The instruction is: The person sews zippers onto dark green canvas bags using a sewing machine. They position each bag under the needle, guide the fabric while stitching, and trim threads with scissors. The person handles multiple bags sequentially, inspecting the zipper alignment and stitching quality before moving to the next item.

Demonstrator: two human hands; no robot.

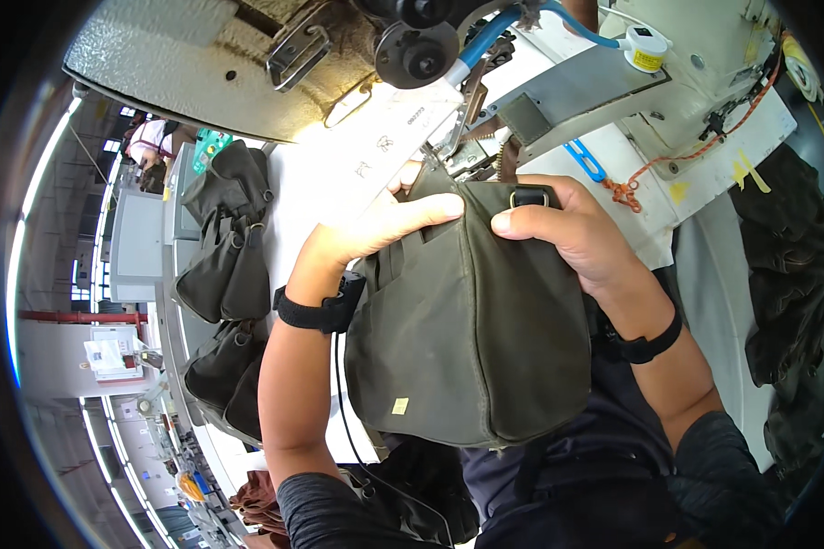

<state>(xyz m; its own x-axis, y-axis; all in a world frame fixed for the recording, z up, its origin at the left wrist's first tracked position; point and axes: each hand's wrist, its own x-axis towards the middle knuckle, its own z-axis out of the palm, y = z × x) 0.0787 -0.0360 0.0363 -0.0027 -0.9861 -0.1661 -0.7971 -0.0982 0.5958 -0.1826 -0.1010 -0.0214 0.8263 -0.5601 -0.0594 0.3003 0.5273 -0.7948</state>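
Dark olive fabric bag (540, 339), frame centre; small pale-yellow square patch (400, 406) on lower left panel. Left hand (398, 220) and right hand (572, 229) clamped on bag's upper end, thumbs flanking lengthwise seam (474, 320); black strap loop with metal ring (531, 196) beside right thumb. Farther, upper frame: cream metal sewing machine (188, 69). Frame left: similar olive bags (224, 279) along white bench (293, 178).

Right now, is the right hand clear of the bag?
No, the right hand holds the dark green bag, thumb against its surface.
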